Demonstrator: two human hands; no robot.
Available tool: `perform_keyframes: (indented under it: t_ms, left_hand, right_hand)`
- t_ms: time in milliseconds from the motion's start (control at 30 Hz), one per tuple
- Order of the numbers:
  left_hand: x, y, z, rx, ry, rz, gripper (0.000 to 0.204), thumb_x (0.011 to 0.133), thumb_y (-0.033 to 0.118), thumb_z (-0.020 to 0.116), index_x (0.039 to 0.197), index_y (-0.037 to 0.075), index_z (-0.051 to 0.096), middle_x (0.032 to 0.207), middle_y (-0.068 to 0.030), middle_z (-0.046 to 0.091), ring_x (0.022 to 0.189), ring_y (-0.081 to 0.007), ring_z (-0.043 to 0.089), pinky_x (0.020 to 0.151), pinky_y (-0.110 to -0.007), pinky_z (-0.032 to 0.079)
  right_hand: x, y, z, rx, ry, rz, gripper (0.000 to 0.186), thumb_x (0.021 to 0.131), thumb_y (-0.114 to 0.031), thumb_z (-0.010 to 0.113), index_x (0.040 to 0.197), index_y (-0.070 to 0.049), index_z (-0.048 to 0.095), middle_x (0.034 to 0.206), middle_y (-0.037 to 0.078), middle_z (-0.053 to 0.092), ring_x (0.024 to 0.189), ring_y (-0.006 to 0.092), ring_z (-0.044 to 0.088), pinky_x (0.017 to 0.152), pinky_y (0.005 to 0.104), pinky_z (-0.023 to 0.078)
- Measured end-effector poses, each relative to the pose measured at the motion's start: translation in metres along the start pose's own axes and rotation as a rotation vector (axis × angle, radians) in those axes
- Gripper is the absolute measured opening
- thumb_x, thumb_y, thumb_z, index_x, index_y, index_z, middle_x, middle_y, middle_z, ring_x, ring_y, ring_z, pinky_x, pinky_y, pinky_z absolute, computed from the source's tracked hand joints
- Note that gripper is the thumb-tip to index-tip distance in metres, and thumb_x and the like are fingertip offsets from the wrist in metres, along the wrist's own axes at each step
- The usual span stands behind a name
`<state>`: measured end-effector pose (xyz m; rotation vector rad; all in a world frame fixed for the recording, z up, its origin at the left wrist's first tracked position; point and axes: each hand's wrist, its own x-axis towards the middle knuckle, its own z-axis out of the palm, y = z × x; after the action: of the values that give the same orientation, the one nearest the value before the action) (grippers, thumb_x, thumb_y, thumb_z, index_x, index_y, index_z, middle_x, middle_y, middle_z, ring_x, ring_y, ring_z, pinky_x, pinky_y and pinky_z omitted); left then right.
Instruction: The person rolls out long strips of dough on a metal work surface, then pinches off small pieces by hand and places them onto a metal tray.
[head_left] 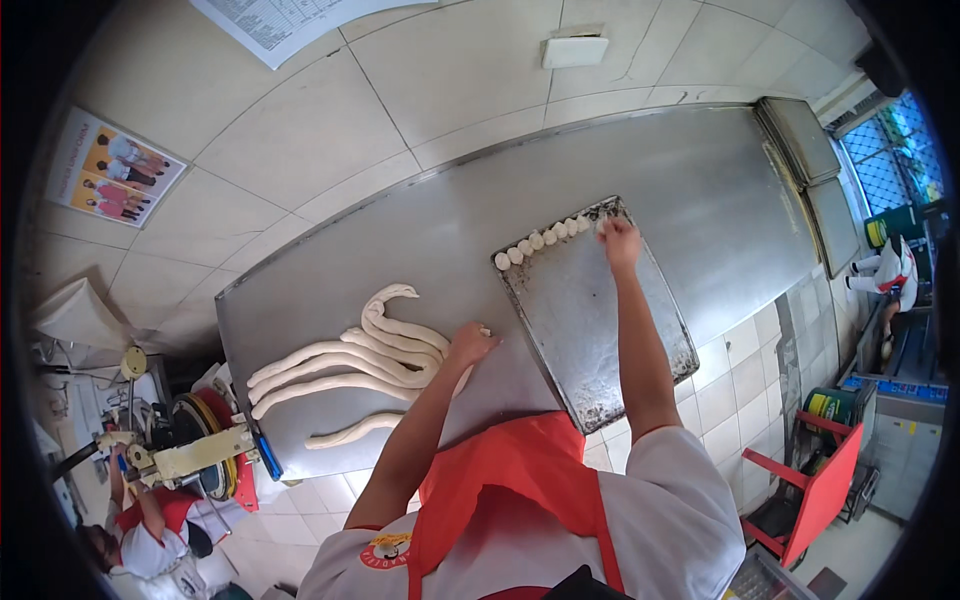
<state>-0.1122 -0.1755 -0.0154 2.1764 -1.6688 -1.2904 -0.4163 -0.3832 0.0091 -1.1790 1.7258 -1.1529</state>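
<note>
Several long dough ropes (400, 375) lay side by side on the metal table (420, 235), left of the tray, long axes running roughly left to right; their left ends fanned slightly apart. The farthest one doubled back in a hook, its tip pointing right. One separate near strand (348, 434) ran the same way, tilting up to the right, its right part hidden by the left forearm. Left hand (473, 344) was closed around the right end of the dough, a pale bit showing by the thumb. Right hand (620, 240) was over the tray's far right corner, fingers bunched; cannot tell whether they gripped a piece. Baking tray (595, 325) lay with its long axis going away from the person, far end angled left; it held a row of small dough balls (536, 241) along its far edge, dark residue around the rim, bare metal nearer. More trays (800, 145) sat at the table's right end. Green bucket (832, 404) stood by the red chair (825, 495), contents not visible.
</note>
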Motion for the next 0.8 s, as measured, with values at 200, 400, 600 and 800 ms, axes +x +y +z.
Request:
perform_keyframes:
  t_ms: [200,400,600,800]
  left_hand:
    - [-0.017,0.004,-0.004,-0.105,-0.036,0.077,0.057,0.064,0.022,0.080,0.115,0.004,0.061,0.104,-0.0224,0.068,0.099,-0.0384,0.065,0.087,-0.044,0.051]
    - [-0.037,0.022,-0.001,-0.341,0.164,0.151,0.058,0.060,0.007,0.077,0.114,0.000,0.058,0.102,-0.0232,0.067,0.101,-0.0363,0.065,0.088,-0.043,0.051]
    - [-0.045,0.003,0.001,-0.375,-0.066,0.171,0.044,0.068,0.016,0.075,0.108,0.000,0.064,0.097,-0.0211,0.070,0.096,-0.0383,0.067,0.084,-0.044,0.053]
    - [-0.044,0.020,0.008,0.229,-0.075,0.155,0.032,0.083,0.023,0.058,0.106,0.004,0.069,0.104,-0.0210,0.069,0.100,-0.0396,0.066,0.084,-0.048,0.053]
  right_hand:
    - [0.001,-0.002,0.034,-0.501,0.167,-0.175,0.030,0.085,-0.026,0.070,0.106,-0.003,0.070,0.088,0.016,0.066,0.080,0.0262,0.065,0.071,0.0362,0.053]
    - [-0.170,0.010,0.063,-0.187,-0.584,0.045,0.029,0.085,-0.022,0.071,0.109,-0.006,0.071,0.092,0.011,0.071,0.087,0.0180,0.065,0.075,0.0328,0.051]
    - [-0.242,-0.011,0.080,-0.067,-0.726,0.095,0.022,0.086,-0.019,0.068,0.102,-0.004,0.073,0.076,0.012,0.070,0.064,0.0211,0.065,0.063,0.0349,0.053]
    - [-0.276,-0.025,0.091,-0.525,-0.352,-0.161,0.027,0.089,-0.026,0.062,0.086,0.001,0.065,0.083,0.030,0.062,0.080,0.0466,0.062,0.069,0.0469,0.051]
